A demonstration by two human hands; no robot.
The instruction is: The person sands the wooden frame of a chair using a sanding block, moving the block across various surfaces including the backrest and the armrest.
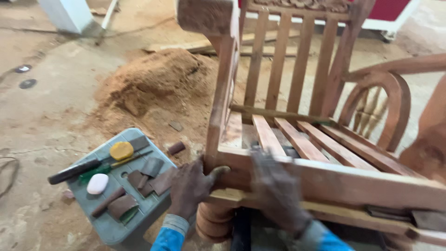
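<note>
A bare wooden chair frame (320,179) with a slatted seat and slatted back fills the right half of the head view. My left hand (191,186) grips the chair's front left corner post, fingers behind the post and thumb lying along the front rail. My right hand (274,190) is blurred and presses flat on the front seat rail, a little right of the left hand. Whether it holds anything under the palm cannot be told. Both sleeves are blue.
A grey plastic stool (114,227) at my left carries sandpaper pieces (121,204), a yellow disc (121,150), a white oval block (97,183) and a dark-handled tool (74,171). A sawdust heap (158,86) lies on the concrete floor behind it.
</note>
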